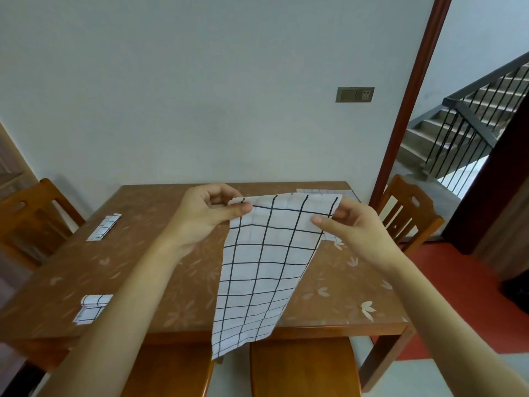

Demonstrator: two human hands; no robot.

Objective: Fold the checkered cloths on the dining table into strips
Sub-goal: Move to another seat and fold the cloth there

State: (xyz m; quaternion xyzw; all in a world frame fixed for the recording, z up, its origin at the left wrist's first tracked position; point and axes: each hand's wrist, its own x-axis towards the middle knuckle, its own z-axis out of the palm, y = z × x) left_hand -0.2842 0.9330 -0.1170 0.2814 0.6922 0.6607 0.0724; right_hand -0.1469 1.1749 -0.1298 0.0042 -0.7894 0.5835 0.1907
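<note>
A white checkered cloth with black grid lines hangs above the dining table, its lower end dangling past the table's near edge. My left hand pinches its top left corner and my right hand pinches its top right corner. Two folded checkered strips lie on the left side: one further back, one near the front edge. More checkered cloth lies flat at the far right of the table, partly hidden behind the held cloth.
Wooden chairs stand at the left, at the right and two in front below the table edge. A wall is right behind the table. A doorway and stairs open on the right.
</note>
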